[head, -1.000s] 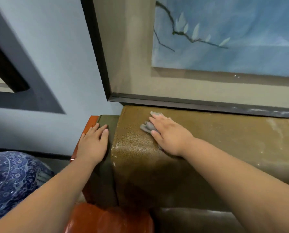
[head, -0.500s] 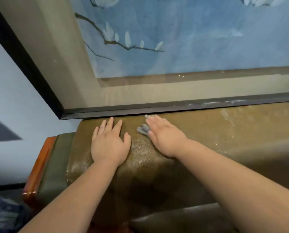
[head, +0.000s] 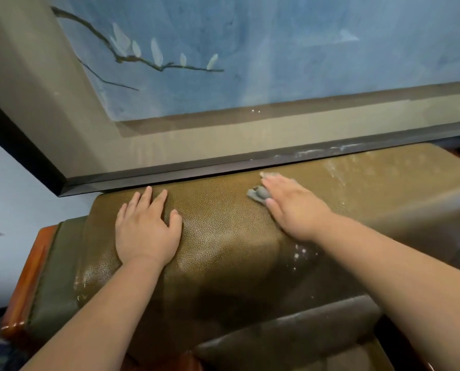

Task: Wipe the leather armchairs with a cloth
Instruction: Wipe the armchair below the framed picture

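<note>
The olive-brown leather armchair [head: 223, 228] fills the lower half of the view, its top edge running left to right under a framed picture. My left hand [head: 145, 228] rests flat on the left part of the backrest top, fingers straight. My right hand [head: 293, 207] presses a small grey cloth [head: 257, 193] flat against the leather near the top edge; only a corner of the cloth shows beside my fingers. To the right of that hand the leather carries pale dusty streaks [head: 338, 170].
A large framed picture [head: 223, 167] with a dark frame hangs just behind the chair's top edge. A glossy red-brown wooden arm [head: 28, 279] runs down the chair's left side. The seat cushion [head: 290, 341] lies below. A blue patterned object shows at the bottom left corner.
My left hand moved from the chair's left edge onto the backrest top. My right hand and the cloth slid to the right along the top, and the view turned right.
</note>
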